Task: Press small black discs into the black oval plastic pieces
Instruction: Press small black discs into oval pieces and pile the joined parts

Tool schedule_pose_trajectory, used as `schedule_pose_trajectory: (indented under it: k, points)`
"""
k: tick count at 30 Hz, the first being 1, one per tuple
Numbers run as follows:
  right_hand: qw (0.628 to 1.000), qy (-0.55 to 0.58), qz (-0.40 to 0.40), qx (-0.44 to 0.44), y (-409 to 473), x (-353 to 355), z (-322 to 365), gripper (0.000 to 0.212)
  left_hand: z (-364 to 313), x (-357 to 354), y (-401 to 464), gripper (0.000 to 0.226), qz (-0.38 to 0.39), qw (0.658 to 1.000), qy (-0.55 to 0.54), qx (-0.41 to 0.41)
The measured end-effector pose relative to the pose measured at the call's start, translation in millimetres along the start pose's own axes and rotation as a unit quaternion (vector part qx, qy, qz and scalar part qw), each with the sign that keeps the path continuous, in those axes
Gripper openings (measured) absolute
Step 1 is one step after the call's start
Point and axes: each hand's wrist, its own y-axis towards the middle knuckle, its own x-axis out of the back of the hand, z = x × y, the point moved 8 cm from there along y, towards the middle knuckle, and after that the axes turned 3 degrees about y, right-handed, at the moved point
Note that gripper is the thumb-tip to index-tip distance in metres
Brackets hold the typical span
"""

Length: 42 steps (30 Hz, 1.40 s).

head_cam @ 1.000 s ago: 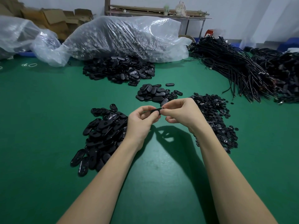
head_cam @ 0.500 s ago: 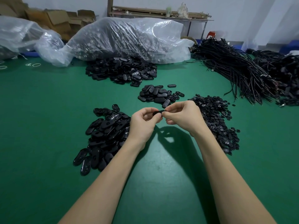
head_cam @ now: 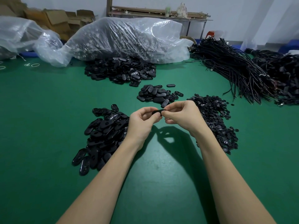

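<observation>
Item: one black oval piece (head_cam: 157, 112), held above the green desk (head_cam: 40, 143), between both hands at the middle of the view.

Left hand (head_cam: 141, 122): grip closed on the oval's left end, fingers curled under, thumb on top.

Right hand (head_cam: 181, 117): grip closed in a pinch at the oval's right end. Whether a disc sits under those fingertips cannot be told; it is hidden.

Handling, as judged: small, light, stiff moulded plastic with a smooth and likely slippery face. Best held by the edges and one end, leaving the socket free; the press should come from a thumb pad squarely over the disc, with fingers backing the piece from behind. A tilted disc would probably jam or pop away.

Stock on the desk:
- heap of oval pieces (head_cam: 103, 135), just left of the left hand
- heap of small discs (head_cam: 215, 117), just right of the right hand
- smaller heap of ovals (head_cam: 153, 94), beyond the hands
- larger heap (head_cam: 119, 70) against a clear plastic bag (head_cam: 126, 39)
- bundled black cords (head_cam: 234, 68), far right.
</observation>
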Motion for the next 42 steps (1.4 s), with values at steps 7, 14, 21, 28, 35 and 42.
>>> schedule_pose_trajectory:
  k: [7, 14, 21, 28, 35, 42]
  points:
    - [1.000, 0.002, 0.001, 0.002, 1, 1, -2, 0.008, 0, 0, 0, 0.015, -0.003, 1.000, 0.004, -0.004]
    - [1.000, 0.008, 0.003, -0.003, 0, 0, -2, 0.008, -1, 0, -1, 0.014, -0.005, 1.000, 0.011, -0.004]
    - [1.000, -0.016, -0.009, 0.011, -1, -2, -1, 0.008, -1, 0, -1, 0.013, -0.028, 0.999, 0.030, -0.001]
    - [0.999, -0.002, 0.001, 0.054, -1, -8, 0, 0.006, -4, 1, -4, 0.013, -0.046, 0.999, 0.001, -0.001]
    - [0.969, -0.174, 0.027, 0.176, 6, -6, 13, 0.030, 1, -1, 0, 0.013, -0.033, 0.999, -0.032, 0.021]
    - [0.974, -0.167, -0.129, 0.081, 57, 7, 7, 0.019, 2, 0, 0, 0.014, -0.057, 0.998, -0.018, 0.033]
